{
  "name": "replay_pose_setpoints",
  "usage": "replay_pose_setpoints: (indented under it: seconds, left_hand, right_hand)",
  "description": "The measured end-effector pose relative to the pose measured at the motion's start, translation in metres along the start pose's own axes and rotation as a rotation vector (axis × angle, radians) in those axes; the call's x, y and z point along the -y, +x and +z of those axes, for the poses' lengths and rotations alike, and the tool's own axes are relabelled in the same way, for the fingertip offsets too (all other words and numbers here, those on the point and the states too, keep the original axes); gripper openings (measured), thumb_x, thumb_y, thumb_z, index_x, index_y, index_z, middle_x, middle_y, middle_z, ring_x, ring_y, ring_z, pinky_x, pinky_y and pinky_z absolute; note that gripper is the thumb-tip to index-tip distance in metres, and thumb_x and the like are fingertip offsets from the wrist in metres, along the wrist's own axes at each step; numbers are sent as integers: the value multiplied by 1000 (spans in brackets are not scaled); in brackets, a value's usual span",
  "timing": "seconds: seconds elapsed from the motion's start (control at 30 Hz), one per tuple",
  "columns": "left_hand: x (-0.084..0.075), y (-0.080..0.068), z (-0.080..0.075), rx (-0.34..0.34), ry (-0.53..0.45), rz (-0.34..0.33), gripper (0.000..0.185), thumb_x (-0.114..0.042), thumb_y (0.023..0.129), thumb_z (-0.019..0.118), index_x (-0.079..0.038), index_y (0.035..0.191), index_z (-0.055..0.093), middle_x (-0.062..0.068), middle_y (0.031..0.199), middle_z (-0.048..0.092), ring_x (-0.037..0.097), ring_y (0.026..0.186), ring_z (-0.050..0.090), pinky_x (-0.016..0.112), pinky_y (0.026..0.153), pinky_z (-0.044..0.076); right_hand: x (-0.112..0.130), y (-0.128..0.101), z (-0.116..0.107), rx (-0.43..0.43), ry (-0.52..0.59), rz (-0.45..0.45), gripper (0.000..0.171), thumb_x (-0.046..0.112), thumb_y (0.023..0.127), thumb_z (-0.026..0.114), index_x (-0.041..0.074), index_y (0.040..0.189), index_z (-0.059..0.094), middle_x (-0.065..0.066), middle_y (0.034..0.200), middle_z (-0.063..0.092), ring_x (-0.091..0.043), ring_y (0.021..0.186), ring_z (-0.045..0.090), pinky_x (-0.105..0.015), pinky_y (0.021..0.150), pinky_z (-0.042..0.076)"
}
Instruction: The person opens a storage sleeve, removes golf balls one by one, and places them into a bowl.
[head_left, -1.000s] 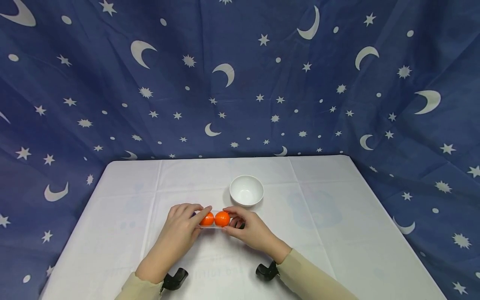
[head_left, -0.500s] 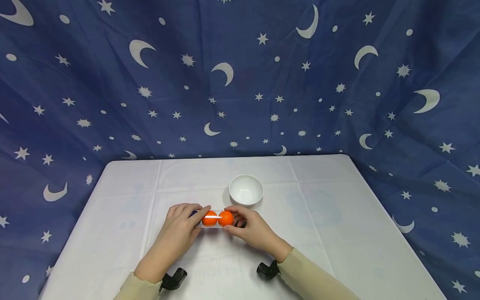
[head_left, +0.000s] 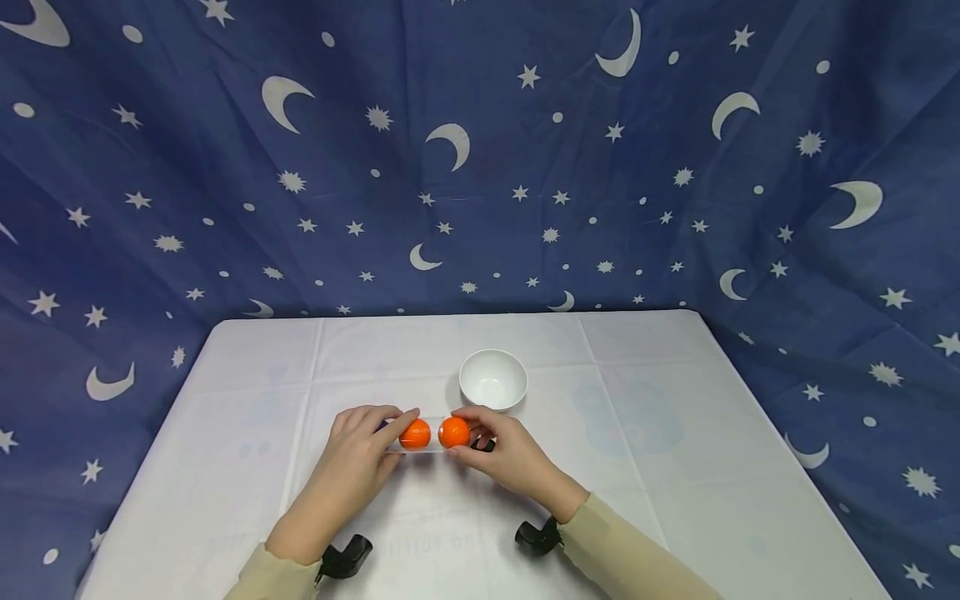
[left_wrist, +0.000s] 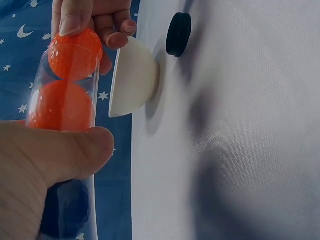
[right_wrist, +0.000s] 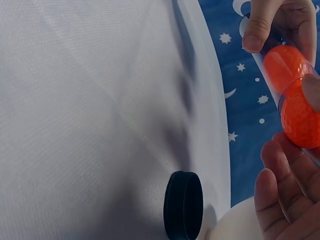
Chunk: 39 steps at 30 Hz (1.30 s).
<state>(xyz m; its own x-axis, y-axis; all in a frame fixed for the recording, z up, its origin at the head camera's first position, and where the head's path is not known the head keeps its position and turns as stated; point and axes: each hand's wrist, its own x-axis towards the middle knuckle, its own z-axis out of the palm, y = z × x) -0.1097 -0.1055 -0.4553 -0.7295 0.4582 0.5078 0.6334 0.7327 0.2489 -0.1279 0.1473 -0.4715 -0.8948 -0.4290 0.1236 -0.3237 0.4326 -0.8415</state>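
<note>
My left hand grips a clear tube lying sideways over the table, its mouth toward my right hand. Thumb and fingers of my right hand pinch an orange golf ball at that mouth; the left wrist view shows the rim crossing the ball. A second orange ball sits inside the tube behind it, with a small gap between them. Deeper in, a dark blue ball is partly hidden by my left thumb.
Just beyond my right hand stands a white bowl on the white-covered table. A dark round cap lies on the cloth, mostly covered by my right hand in the head view. Behind the table hangs a blue star-patterned curtain.
The orange ball in my right hand has shifted right, partly out of the tube's mouth. The two orange balls, together before, now stand slightly apart. Left hand nearly still.
</note>
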Motion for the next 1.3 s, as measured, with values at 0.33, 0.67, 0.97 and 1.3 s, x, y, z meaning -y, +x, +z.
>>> replay_pose_setpoints:
  seconds: [0.33,0.67,0.97,1.3]
  left_hand:
    - [4,-2,1,-25,-2,21,63,-7,66,87,-15,125,66,5,108,61,31,102,55,49,91,37]
    - [7,-8,2,-30,1,11,63,-7,66,87,-15,125,66,5,108,61,30,101,56,48,90,37]
    - [9,-10,2,-15,5,-3,65,-8,66,88,-16,126,65,4,109,61,30,101,55,47,91,37]
    - [9,-12,1,-11,2,-13,65,-9,67,87,-17,127,64,4,109,61,30,102,55,46,91,36]
  right_hand:
    - [-2,3,-13,-60,-8,15,51,33,82,78,17,127,61,13,98,65,-11,81,59,-36,74,52]
    - [-8,11,-35,-143,-30,12,47,32,81,79,22,123,61,10,97,64,-10,81,59,-42,76,52]
    - [-18,26,-44,-193,-82,17,44,31,81,79,21,121,62,10,94,64,-9,80,58,-30,72,51]
    - [-31,44,-38,-246,-212,19,46,31,82,78,17,122,62,10,95,62,-12,81,58,-29,74,50]
